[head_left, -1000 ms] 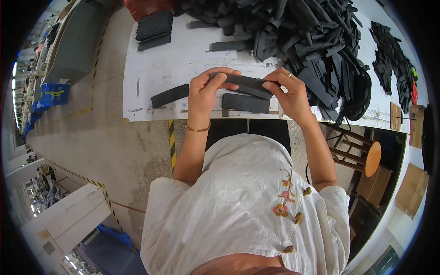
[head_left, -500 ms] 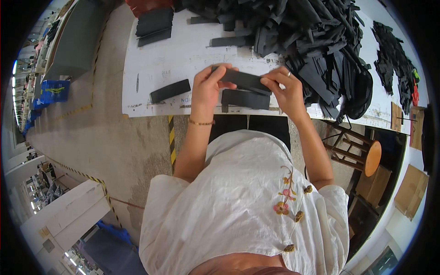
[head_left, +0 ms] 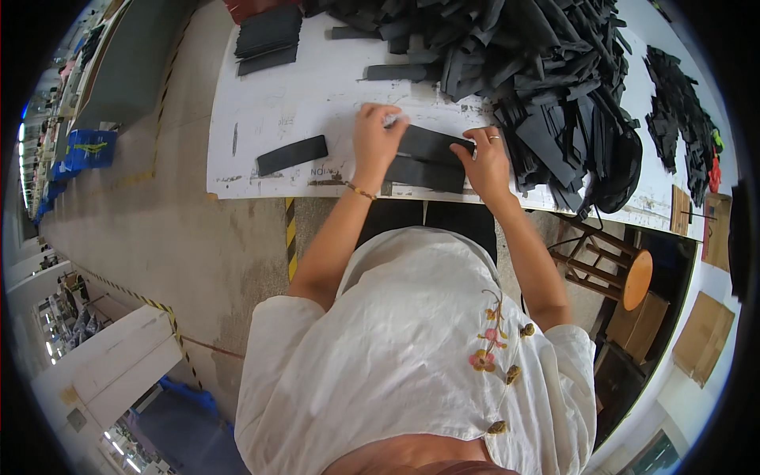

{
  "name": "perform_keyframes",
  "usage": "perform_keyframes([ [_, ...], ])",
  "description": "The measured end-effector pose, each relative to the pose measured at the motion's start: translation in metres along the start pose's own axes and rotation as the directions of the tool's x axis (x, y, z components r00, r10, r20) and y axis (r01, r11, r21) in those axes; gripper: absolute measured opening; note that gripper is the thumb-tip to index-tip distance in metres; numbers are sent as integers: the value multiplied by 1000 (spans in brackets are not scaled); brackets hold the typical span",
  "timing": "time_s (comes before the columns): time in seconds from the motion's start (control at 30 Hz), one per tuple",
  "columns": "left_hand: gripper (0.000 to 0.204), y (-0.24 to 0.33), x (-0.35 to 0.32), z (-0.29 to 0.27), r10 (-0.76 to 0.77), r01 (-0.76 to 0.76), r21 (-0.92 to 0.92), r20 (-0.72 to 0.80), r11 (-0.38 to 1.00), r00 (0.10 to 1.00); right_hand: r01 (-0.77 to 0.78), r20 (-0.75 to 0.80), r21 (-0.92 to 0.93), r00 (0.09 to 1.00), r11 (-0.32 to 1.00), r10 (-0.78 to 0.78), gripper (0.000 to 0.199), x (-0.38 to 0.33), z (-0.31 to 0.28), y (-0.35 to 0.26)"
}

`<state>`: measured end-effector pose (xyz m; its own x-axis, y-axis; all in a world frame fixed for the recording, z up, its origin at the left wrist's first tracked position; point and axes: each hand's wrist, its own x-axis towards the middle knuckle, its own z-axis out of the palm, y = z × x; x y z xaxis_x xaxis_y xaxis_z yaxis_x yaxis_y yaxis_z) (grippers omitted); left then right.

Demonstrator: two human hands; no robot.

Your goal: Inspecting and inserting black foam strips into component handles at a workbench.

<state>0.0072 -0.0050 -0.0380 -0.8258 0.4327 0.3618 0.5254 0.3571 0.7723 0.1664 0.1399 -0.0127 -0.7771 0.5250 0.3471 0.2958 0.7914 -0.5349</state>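
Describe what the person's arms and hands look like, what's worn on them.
Both forearms are bare; the short sleeves of a white top with small embroidered flowers end near the elbows. The left hand has a thin gold-coloured bracelet at the wrist. The right hand wears a slim ring on one finger. No gloves, watch or other markings show.

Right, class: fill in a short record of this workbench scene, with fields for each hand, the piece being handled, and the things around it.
Left hand: grips the left end of a flat black foam strip
Right hand: grips the strip's right end
Under the strip: another black foam strip lying on the white worktable
Left of hands: single black strip
Far left corner: neat stack of black pieces
Right: large loose heap of black foam offcuts
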Motion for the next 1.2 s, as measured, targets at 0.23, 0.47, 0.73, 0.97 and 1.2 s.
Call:
perform_keyframes([
  [0.23,10,-26,106,3,171,-172,-54,-18,984,985,-126,-125,-239,987,963,98,13,15,-83,44],
  [0.47,16,-68,147,40,144,-220,149,402,964,904,136,132,-738,990,661,-56,26,-10,-83,80],
  [0.73,22,-57,114,25,-177,240,2,682,971,710,433,341,-631,900,644,-270,16,-8,-91,98],
  [0.97,24,-35,76,-3,-254,603,-404,644,688,722,231,113,-570,973,788,-203,17,14,-101,83],
  [1.2,27,-14,56,-37,-414,636,-713,504,297,758,113,86,-49,990,992,-109,32,38,-95,47],
])
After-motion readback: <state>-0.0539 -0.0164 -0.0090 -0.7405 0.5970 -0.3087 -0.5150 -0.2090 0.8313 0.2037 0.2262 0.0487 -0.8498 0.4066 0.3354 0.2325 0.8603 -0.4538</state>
